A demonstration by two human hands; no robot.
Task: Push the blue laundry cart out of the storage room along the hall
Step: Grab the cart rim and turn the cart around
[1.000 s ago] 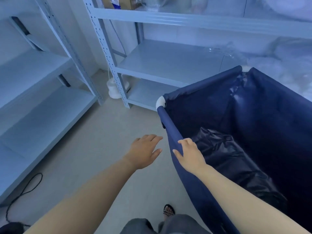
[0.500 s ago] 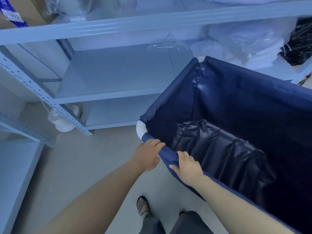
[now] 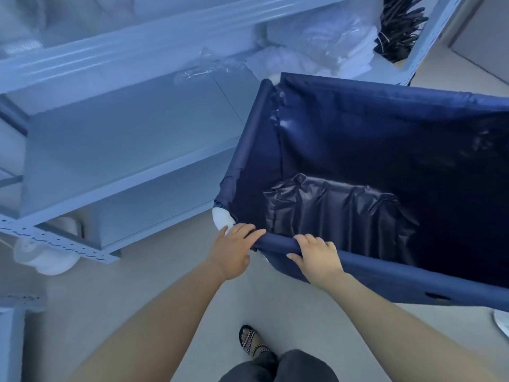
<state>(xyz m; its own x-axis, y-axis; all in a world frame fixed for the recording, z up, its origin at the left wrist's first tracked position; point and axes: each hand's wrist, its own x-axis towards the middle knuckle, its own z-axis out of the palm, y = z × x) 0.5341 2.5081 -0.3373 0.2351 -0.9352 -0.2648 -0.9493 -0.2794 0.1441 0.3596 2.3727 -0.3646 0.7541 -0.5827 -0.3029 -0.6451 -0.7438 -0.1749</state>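
The blue laundry cart [image 3: 413, 282] is a fabric bin on a tube frame, filling the right half of the view, with a dark plastic liner crumpled at its bottom. My left hand [image 3: 234, 250] grips the near rim right beside the white corner joint [image 3: 221, 217]. My right hand [image 3: 316, 257] is closed over the same near rim a little to the right. Both arms reach forward from the bottom of the frame. The cart's wheels are hidden.
Grey metal shelving [image 3: 115, 194] stands close along the cart's left and far sides, with white bagged linen [image 3: 325, 42] and a bundle of dark hangers [image 3: 399, 26] on it. A white roll [image 3: 44, 260] sits under the shelf. My sandalled foot [image 3: 252, 341] is on the pale floor.
My left hand went from hovering open beside the cart to gripping its near rim at the corner. The cart has swung so its near rim now lies across my view.
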